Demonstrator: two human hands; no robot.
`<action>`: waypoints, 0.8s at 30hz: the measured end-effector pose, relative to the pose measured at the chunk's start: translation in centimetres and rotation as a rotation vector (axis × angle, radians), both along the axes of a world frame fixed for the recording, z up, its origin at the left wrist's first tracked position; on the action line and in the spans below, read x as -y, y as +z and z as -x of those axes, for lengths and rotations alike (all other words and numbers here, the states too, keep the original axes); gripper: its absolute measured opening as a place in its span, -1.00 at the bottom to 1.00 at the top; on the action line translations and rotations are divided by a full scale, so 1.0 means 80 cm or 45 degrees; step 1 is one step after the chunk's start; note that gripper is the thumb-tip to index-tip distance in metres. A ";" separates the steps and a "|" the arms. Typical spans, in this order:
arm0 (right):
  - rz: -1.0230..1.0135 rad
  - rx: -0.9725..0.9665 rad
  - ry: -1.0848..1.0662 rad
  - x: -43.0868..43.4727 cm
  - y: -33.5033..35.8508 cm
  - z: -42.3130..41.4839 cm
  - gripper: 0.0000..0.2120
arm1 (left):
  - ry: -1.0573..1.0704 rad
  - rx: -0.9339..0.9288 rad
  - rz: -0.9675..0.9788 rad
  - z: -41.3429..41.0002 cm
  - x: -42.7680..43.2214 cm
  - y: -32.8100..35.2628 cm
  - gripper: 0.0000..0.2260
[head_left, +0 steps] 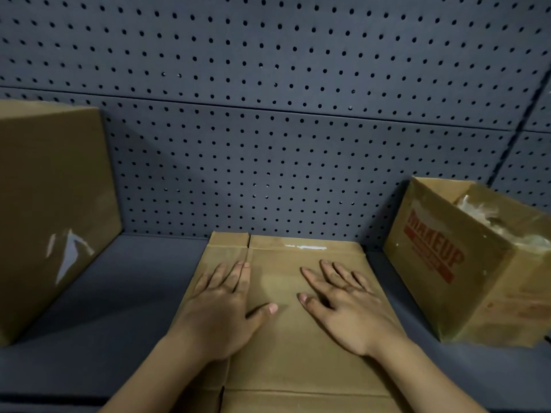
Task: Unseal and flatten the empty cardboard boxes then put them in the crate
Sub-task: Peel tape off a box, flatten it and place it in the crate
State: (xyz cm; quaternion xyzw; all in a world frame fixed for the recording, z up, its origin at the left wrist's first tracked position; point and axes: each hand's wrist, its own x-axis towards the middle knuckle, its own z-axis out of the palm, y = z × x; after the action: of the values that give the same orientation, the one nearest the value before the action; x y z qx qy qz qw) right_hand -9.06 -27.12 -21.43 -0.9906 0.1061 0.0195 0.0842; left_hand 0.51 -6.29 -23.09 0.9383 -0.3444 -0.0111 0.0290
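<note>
Both spread, left grip (pixel 220 311) and right grip (pixel 346 314) press flattened box (pixel 298 368), edges apart from printed box (pixel 447 263).

Wide bare counter (pixel 104 308) lane between left box (pixel 50 210) and flat box (pixel 283 281). Right side tighter: only a narrow strip between flat box and open box (pixel 465 278). Pegboard (pixel 268 144) walls off the back, flat box's far edge right at its base. Left box stands tall, blocks sideways reach.

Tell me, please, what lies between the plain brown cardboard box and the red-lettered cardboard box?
In the head view, a flattened brown cardboard box lies there, left hand and right hand flat on it.
</note>
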 end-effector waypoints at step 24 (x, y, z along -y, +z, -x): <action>-0.047 0.116 -0.572 0.008 -0.004 0.002 -0.51 | 0.252 -0.129 0.181 0.004 0.002 0.009 -0.50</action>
State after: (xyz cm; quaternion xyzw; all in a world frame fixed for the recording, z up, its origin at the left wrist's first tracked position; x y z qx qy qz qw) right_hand -9.22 -27.80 -21.76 -0.9402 0.3197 -0.0426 0.1091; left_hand 0.23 -6.44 -22.40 0.9615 -0.2482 -0.0312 0.1138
